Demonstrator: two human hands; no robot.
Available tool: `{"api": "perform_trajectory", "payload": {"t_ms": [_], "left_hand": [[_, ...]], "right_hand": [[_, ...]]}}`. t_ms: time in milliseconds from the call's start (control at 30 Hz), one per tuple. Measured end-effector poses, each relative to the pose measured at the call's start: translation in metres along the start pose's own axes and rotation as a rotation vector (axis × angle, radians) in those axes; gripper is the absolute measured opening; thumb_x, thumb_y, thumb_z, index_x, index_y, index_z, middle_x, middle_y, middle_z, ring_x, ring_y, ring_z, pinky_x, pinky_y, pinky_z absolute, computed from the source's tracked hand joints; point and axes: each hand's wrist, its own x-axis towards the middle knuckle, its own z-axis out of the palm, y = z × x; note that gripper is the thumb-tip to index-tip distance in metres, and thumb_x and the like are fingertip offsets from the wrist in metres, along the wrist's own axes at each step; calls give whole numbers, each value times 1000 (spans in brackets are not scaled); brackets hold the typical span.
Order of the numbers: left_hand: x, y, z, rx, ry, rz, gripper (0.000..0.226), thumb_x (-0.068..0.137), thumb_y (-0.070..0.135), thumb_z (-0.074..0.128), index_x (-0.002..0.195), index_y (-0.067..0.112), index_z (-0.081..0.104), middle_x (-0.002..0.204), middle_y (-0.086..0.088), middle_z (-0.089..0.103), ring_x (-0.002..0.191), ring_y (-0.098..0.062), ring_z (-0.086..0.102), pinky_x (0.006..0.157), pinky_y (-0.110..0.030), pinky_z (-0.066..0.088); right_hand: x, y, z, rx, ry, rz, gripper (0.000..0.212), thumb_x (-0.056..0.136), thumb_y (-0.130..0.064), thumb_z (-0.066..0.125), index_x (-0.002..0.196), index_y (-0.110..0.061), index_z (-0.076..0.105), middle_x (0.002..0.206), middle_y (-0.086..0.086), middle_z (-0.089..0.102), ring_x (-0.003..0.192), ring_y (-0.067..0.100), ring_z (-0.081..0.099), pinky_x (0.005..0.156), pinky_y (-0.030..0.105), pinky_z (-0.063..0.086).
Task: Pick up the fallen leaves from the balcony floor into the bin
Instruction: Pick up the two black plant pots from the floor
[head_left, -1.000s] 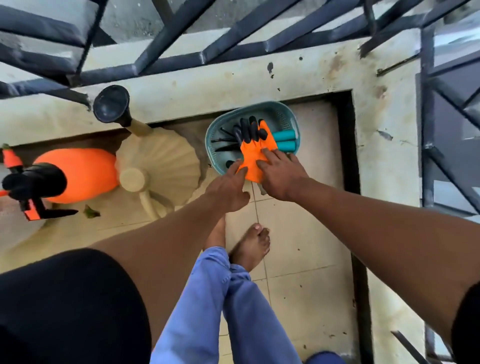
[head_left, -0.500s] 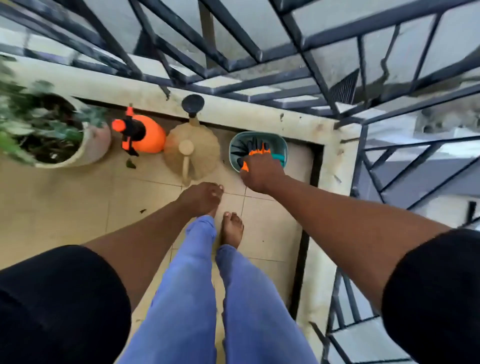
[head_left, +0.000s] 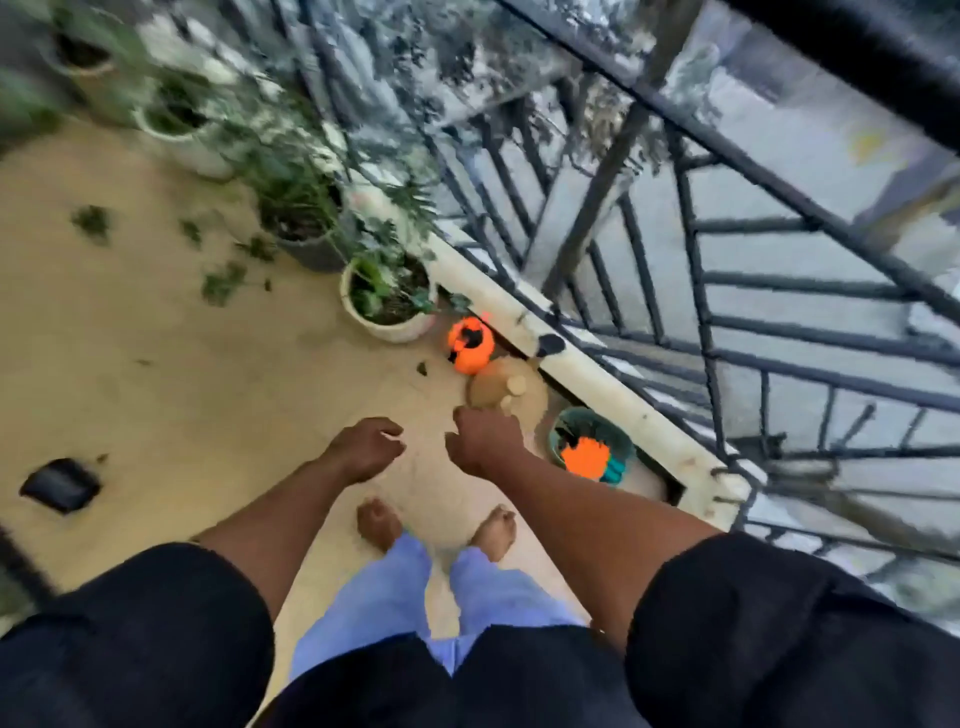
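Several green fallen leaves (head_left: 222, 282) lie scattered on the tan balcony floor at the upper left, with more (head_left: 92, 221) farther off and a small one (head_left: 422, 368) near the orange sprayer. My left hand (head_left: 363, 448) hangs above the floor with loosely curled fingers and holds nothing. My right hand (head_left: 484, 439) hangs beside it, also empty, just left of a teal basket (head_left: 563, 418) that holds orange gloves (head_left: 586, 457). No bin is identifiable in this blurred view.
Potted plants (head_left: 387, 299) line the railing (head_left: 691, 244) along the right. An orange sprayer (head_left: 470, 345) and a beige watering can (head_left: 506, 389) stand by the ledge. A dark floor drain (head_left: 61, 484) sits at the left. My bare feet (head_left: 436, 527) stand below my hands.
My right hand has let go of the orange gloves, which lie in the teal basket. Both hands have pulled back, and the view has risen and swung left over the balcony.
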Motion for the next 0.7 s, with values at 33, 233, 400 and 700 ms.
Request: {"api": "perform_trajectory", "payload": {"t_ms": [33, 233, 400, 700], "left_hand": [[-9, -13, -14, -22, 23, -17, 29, 95, 25, 67, 123, 18, 69, 121, -23, 68, 112, -40, 64, 88, -44, 55], [-60, -115, -99, -153, 128, -96, 22, 97, 26, 61, 116, 20, 70, 124, -21, 67, 107, -39, 66, 79, -42, 56], [-92, -208, -159, -257, 143, -239, 31, 100, 31, 53, 128, 22, 62, 134, -14, 61, 112, -36, 65, 61, -26, 46], [-115, -296, -236, -501, 262, -379, 21, 94, 33, 57, 112, 27, 66, 103, -1, 63, 90, -20, 62, 64, -27, 54]], "right_hand": [[0, -21, -5, -25, 3, -32, 36, 100, -40, 47, 123, -14, 56, 127, 13, 61, 122, 36, 53, 93, 41, 42], [19, -155, -26, -151, -68, -167, 40, 100, -40, 47, 131, -16, 56, 134, 14, 58, 130, 35, 46, 99, 42, 42], [61, -269, -25, -181, -122, -285, 39, 96, -46, 50, 122, -20, 62, 127, 12, 64, 121, 34, 59, 98, 37, 49], [112, -436, -34, -233, -185, -480, 38, 97, -42, 54, 126, -18, 63, 130, 8, 63, 117, 29, 60, 96, 35, 50]]}}
